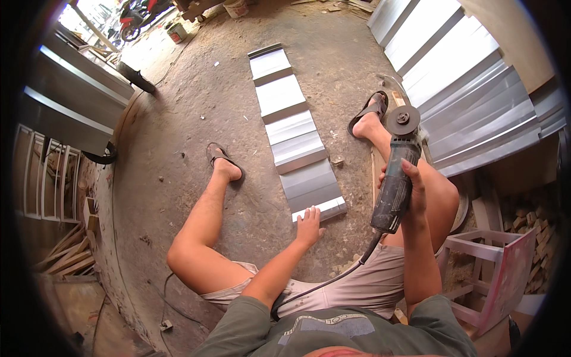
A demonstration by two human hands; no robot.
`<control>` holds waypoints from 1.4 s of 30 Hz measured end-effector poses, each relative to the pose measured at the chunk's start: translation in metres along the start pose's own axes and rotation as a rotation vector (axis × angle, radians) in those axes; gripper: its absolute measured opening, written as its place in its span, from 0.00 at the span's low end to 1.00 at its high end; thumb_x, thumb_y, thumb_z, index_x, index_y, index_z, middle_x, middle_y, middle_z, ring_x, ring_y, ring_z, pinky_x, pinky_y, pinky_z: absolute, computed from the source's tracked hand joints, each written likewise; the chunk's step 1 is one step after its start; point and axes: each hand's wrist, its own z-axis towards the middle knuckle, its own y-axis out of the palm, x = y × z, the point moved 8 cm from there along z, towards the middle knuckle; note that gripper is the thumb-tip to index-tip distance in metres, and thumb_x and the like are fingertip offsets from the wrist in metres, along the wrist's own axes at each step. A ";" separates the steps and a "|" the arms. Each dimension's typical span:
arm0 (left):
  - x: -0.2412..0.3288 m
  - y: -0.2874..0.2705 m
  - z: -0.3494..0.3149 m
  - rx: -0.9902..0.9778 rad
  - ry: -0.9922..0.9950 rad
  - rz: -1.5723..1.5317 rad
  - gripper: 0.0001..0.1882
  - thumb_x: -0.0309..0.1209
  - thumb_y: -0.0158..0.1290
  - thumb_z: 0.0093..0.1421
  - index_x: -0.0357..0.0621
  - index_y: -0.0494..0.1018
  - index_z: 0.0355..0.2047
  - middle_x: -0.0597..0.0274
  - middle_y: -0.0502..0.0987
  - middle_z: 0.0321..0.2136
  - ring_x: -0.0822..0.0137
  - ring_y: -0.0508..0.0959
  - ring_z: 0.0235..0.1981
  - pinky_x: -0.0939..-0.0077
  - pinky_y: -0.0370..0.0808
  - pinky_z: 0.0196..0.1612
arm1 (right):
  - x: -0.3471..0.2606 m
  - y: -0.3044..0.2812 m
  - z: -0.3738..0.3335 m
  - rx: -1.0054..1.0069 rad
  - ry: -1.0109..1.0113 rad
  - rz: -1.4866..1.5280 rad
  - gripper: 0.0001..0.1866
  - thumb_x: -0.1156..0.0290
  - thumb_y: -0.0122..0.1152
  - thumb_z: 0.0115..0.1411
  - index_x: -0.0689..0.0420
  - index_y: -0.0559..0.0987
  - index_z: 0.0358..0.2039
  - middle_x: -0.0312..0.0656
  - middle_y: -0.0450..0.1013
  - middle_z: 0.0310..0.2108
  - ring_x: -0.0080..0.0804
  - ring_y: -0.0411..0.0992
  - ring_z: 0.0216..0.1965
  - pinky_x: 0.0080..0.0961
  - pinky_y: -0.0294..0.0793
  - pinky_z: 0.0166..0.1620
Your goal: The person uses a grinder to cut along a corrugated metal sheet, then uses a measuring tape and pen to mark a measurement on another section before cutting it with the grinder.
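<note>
A ribbed sheet-metal strip (pixel 297 134) is seen on the floor (pixel 196 119), w/ a satin, partly glossy finish. The floor is shown as rough, dusty concrete. The angle grinder (pixel 394 184) is cased in dull, scuffed dark plastic, w/ a matt metal disc. Corrugated metal sheets (pixel 464 89) are lit bright & smooth. Rough wood offcuts (pixel 526 220) are stacked nearby. Shorts (pixel 363 285) are matt cloth.

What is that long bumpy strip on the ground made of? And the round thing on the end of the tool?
The long ribbed strip looks like thin sheet metal: it is silvery grey, folded into ridges, and shines where light hits it. The left hand rests on its near end. The disc on the grinder, held by the right hand, looks like dark, dull, gritty abrasive with a metal hub, though that is hard to tell.
</note>
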 end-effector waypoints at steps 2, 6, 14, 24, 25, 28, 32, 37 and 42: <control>-0.004 0.003 0.003 -0.026 -0.011 -0.016 0.49 0.47 0.69 0.52 0.40 0.59 0.67 0.48 0.63 0.66 0.49 0.63 0.67 0.47 0.66 0.61 | 0.004 0.005 0.001 -0.041 0.056 -0.012 0.24 0.54 0.61 0.64 0.67 0.76 0.42 0.50 0.78 0.30 0.36 0.80 0.30 0.30 0.83 0.37; -0.004 -0.001 0.007 -0.010 0.009 -0.021 0.50 0.48 0.71 0.49 0.40 0.60 0.66 0.51 0.66 0.62 0.52 0.66 0.63 0.48 0.66 0.60 | 0.005 0.006 -0.001 -0.064 0.059 -0.038 0.24 0.54 0.61 0.64 0.67 0.77 0.41 0.50 0.79 0.30 0.36 0.80 0.29 0.30 0.84 0.35; -0.015 -0.010 0.013 0.129 0.083 -0.093 0.43 0.45 0.70 0.49 0.44 0.66 0.62 0.55 0.67 0.56 0.54 0.67 0.59 0.54 0.68 0.57 | 0.000 -0.002 0.001 -0.057 0.004 -0.044 0.24 0.54 0.62 0.63 0.67 0.77 0.41 0.49 0.79 0.31 0.35 0.80 0.28 0.28 0.84 0.34; -0.015 -0.009 0.030 0.178 0.188 -0.094 0.27 0.37 0.68 0.51 0.48 0.72 0.50 0.62 0.73 0.49 0.54 0.72 0.51 0.58 0.73 0.50 | 0.000 -0.006 -0.002 -0.048 0.001 -0.092 0.25 0.52 0.62 0.63 0.66 0.77 0.42 0.47 0.79 0.31 0.34 0.80 0.29 0.29 0.84 0.37; -0.017 -0.006 0.030 0.181 0.198 -0.083 0.27 0.37 0.68 0.50 0.47 0.72 0.50 0.61 0.73 0.48 0.55 0.72 0.51 0.59 0.73 0.49 | -0.001 -0.006 -0.003 -0.044 -0.004 -0.097 0.24 0.53 0.62 0.64 0.66 0.77 0.43 0.47 0.78 0.32 0.34 0.80 0.30 0.29 0.83 0.37; -0.028 0.006 0.032 0.239 0.221 -0.045 0.26 0.36 0.66 0.50 0.46 0.73 0.49 0.57 0.74 0.49 0.50 0.73 0.53 0.52 0.72 0.50 | 0.004 -0.001 -0.003 -0.056 0.055 -0.077 0.23 0.54 0.62 0.64 0.65 0.76 0.43 0.46 0.78 0.32 0.34 0.79 0.31 0.29 0.81 0.36; -0.020 -0.001 0.031 0.159 0.208 -0.143 0.20 0.36 0.64 0.54 0.45 0.74 0.46 0.57 0.74 0.46 0.51 0.74 0.51 0.54 0.71 0.50 | 0.000 0.003 -0.005 -0.079 0.051 -0.149 0.26 0.51 0.62 0.63 0.66 0.76 0.42 0.48 0.78 0.31 0.34 0.79 0.30 0.26 0.80 0.36; -0.025 -0.023 0.028 0.219 0.184 -0.176 0.16 0.35 0.62 0.57 0.45 0.75 0.43 0.61 0.75 0.43 0.54 0.74 0.48 0.56 0.72 0.50 | 0.002 0.002 -0.005 -0.048 0.012 -0.091 0.24 0.54 0.63 0.63 0.67 0.76 0.42 0.48 0.77 0.32 0.35 0.79 0.31 0.29 0.83 0.38; -0.027 -0.035 0.030 0.153 0.169 -0.189 0.16 0.37 0.63 0.57 0.44 0.77 0.43 0.60 0.76 0.41 0.54 0.74 0.48 0.58 0.72 0.50 | 0.001 0.000 -0.003 -0.057 0.006 -0.064 0.24 0.55 0.63 0.63 0.67 0.75 0.44 0.48 0.77 0.34 0.35 0.80 0.32 0.30 0.83 0.38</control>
